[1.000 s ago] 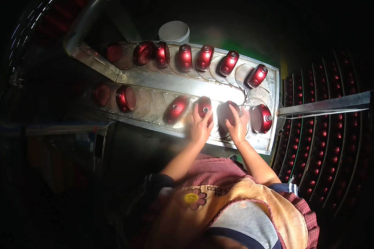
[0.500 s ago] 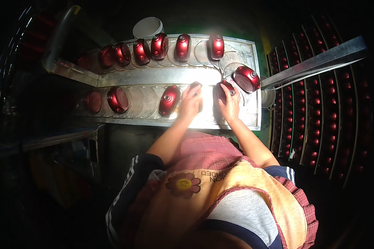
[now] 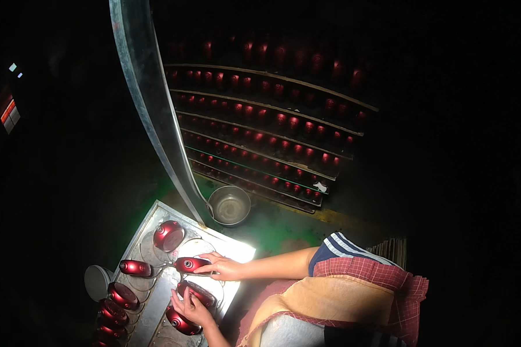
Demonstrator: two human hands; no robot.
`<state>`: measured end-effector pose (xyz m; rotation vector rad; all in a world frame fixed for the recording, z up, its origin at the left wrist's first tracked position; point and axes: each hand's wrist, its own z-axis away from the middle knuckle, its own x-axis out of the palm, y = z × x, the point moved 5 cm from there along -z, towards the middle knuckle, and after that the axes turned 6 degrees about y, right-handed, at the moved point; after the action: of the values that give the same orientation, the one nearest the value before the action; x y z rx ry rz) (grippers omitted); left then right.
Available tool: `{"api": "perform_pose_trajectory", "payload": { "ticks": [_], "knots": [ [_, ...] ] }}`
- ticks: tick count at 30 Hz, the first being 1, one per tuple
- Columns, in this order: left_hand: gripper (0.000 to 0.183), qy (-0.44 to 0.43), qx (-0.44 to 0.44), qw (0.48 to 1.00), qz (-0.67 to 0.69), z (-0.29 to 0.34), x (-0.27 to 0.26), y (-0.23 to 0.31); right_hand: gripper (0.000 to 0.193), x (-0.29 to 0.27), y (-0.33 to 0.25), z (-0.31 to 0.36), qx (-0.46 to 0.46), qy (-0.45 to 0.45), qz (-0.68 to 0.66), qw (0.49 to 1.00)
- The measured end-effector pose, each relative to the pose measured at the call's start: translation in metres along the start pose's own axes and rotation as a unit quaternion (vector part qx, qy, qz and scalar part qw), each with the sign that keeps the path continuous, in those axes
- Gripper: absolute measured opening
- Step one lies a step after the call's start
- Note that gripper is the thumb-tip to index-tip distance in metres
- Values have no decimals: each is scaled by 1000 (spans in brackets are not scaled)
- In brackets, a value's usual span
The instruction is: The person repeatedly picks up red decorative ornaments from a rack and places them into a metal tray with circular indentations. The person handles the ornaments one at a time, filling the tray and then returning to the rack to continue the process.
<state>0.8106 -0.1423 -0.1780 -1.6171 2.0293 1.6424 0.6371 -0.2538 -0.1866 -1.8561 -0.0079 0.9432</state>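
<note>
Handleless red pans with glossy curved sides stand on edge on a metal worktable point(image 3: 228, 245) at the lower left. My right hand point(image 3: 221, 268) has its thumb and fingers around the end of one red pan point(image 3: 190, 265). Closer to me, my left hand point(image 3: 195, 310) has its fingers about the edge of a second red pan point(image 3: 201, 293), partly covering it. Just below that hand sits another red pan point(image 3: 181, 321). Farther over are a red pan showing its flat base point(image 3: 169, 236) and one lying side-on point(image 3: 135, 268).
Several more red pans point(image 3: 113, 312) line the table's left side. A metal bowl point(image 3: 230, 205) sits beyond the table corner, beside a tall metal post point(image 3: 150, 104). Shelves point(image 3: 272, 118) full of red pans rise behind. A white bucket point(image 3: 97, 282) stands left of the table.
My view has swung to the right, so the table now sits at the lower left and the shelves at the top. Both hands stay at neighbouring red pans.
</note>
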Motion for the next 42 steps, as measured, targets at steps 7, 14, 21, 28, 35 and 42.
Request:
{"api": "perform_pose_trajectory", "payload": {
  "ticks": [7,14,21,28,35,42],
  "knots": [
    [21,22,-41,981,189,9,65,107,46,-218,83,67,24,173,-144,974],
    [22,-181,-86,905,374,-11,206,235,39,-547,76,166,-56,553,87,827],
    [30,-232,155,856,436,-142,300,453,54,-731,54,168,116,592,476,640],
    [43,-190,394,797,418,-233,371,673,58,-761,88,155,371,475,444,663],
    [58,-250,430,837,227,-239,427,759,57,-758,81,160,359,485,440,666],
    [66,-265,392,870,138,-234,434,776,56,-747,89,196,188,543,382,724]
  ]
}}
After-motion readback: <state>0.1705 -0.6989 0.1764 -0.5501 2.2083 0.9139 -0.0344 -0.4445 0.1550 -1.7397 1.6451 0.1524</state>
